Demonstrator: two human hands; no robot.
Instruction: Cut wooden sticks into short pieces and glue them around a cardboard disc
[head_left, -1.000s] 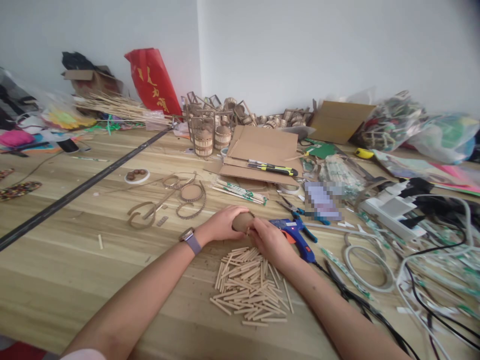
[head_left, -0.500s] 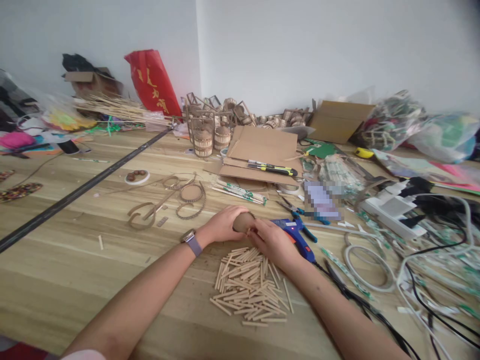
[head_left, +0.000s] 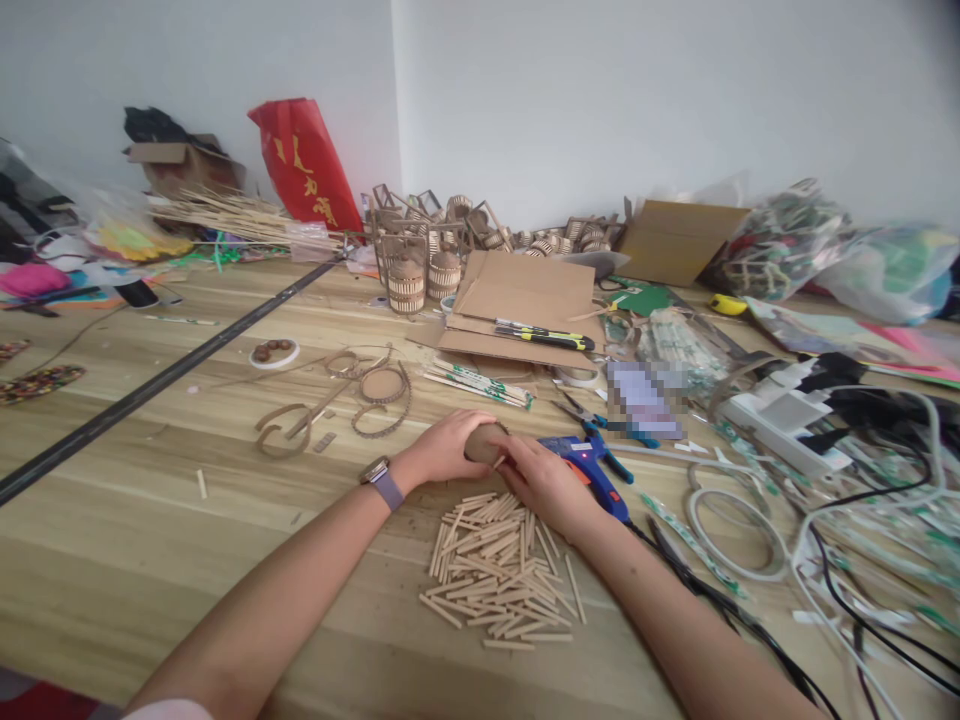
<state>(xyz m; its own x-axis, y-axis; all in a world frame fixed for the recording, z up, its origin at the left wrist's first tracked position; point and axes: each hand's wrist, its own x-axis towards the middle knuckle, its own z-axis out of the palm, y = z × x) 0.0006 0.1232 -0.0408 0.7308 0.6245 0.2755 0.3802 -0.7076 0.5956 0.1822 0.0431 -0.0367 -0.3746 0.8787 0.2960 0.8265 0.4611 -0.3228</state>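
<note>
The left hand has its fingers clamped around a round brown piece, while the right hand pinches a small stick near its rim.

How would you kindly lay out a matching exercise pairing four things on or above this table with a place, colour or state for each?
1. Glue gun
2. Short sticks
3. Knives
4. Round brown piece

A. Lying on cardboard
B. Held in the left hand
C. Heaped loosely on the table
D. Blue and orange

Pairs: 1-D, 2-C, 3-A, 4-B
</note>
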